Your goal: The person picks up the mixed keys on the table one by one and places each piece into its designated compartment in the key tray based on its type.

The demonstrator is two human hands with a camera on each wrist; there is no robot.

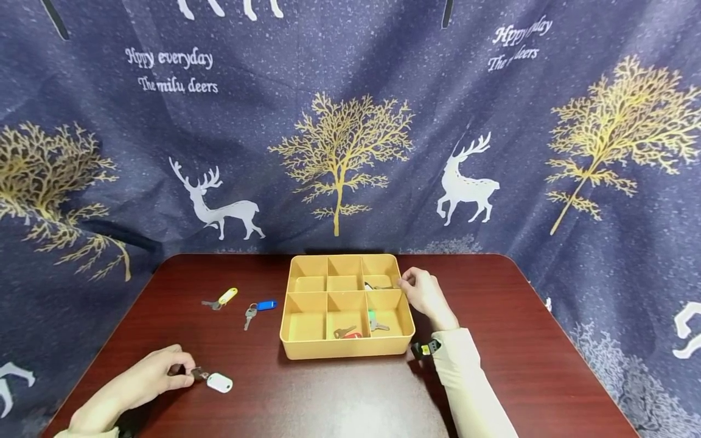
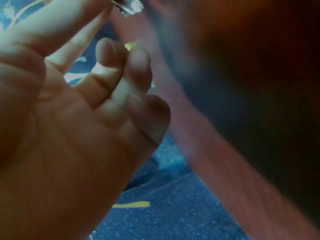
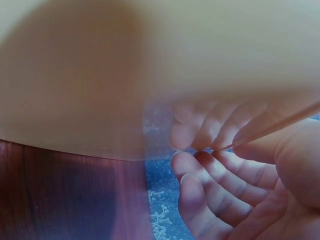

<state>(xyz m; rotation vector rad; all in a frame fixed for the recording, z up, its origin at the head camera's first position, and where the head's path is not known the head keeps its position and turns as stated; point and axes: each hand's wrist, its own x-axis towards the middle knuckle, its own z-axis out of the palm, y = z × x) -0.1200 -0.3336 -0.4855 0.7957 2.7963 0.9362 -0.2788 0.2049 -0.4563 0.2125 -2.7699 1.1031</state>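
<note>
A yellow divided tray (image 1: 346, 351) stands mid-table. My right hand (image 1: 420, 291) rests at its right rim, fingers loosely curled beside a silver key (image 1: 379, 286) lying in the back right compartment. In the right wrist view the fingers (image 3: 210, 175) curl against the tray wall (image 3: 100, 75) with nothing seen between them. At the table's front left, my left hand (image 1: 159, 374) pinches the key (image 1: 198, 373) joined to a white tag (image 1: 219, 382). Its metal (image 2: 128, 6) shows at the fingertips in the left wrist view. The front compartments hold a red-tagged key (image 1: 347, 333) and a green-tagged key (image 1: 375, 322).
A yellow-tagged key (image 1: 221, 298) and a blue-tagged key (image 1: 259, 308) lie on the dark red table (image 1: 520, 340) left of the tray. A blue cloth with deer and trees (image 1: 339, 152) hangs close behind the table. The table's edges run near on both sides.
</note>
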